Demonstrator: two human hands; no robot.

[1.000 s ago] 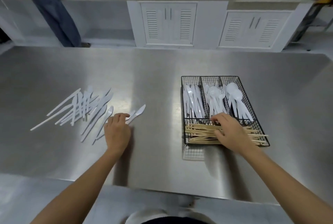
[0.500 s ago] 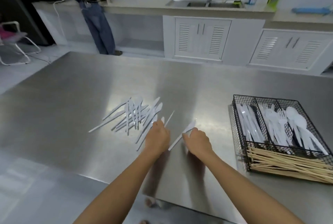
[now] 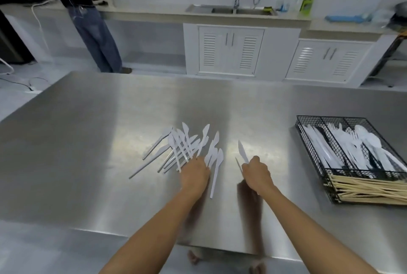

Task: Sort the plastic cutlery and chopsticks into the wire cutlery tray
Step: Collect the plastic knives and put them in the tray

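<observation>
A loose pile of white plastic knives (image 3: 182, 148) lies on the steel table (image 3: 88, 141) left of centre. My left hand (image 3: 195, 173) rests palm down on the near right edge of the pile, its fingers touching several knives. My right hand (image 3: 256, 173) is closed around a white plastic knife (image 3: 242, 151) whose blade sticks up above the fist. The black wire cutlery tray (image 3: 308, 141) stands at the right edge, with white knives, forks and spoons in three back compartments and wooden chopsticks (image 3: 370, 190) across the front one.
One knife (image 3: 215, 176) lies apart between my hands. A person in jeans (image 3: 94, 29) stands at the back left by the counter. A sink (image 3: 231, 10) and white cabinets (image 3: 231, 51) run along the far wall. The table's near edge is close to my elbows.
My right hand left the chopstick compartment, crossed to the pile and closed on a knife. The view swung left, putting the tray at the right edge. My left hand stayed on the pile.
</observation>
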